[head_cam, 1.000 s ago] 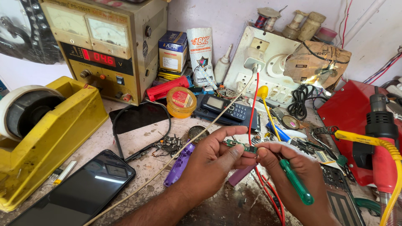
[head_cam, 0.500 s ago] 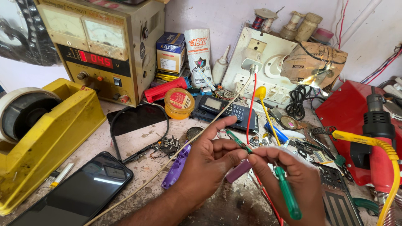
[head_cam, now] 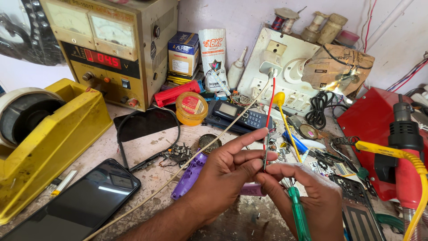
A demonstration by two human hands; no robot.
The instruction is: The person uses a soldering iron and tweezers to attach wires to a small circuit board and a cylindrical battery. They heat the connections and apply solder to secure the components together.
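While the left hand (head_cam: 227, 172) pinches a small circuit board (head_cam: 265, 154) edge-on between thumb and fingers, the right hand (head_cam: 314, 194) meets it at three o'clock, its grip closed on a green-handled screwdriver (head_cam: 298, 218) and its fingertips touching the board's lower end. Both hover over the cluttered desk (head_cam: 147, 145), with a purple casing (head_cam: 189, 176) lying just under the left hand, a dark phone (head_cam: 78, 205) at eight o'clock and a keypad handset (head_cam: 240, 117) at twelve.
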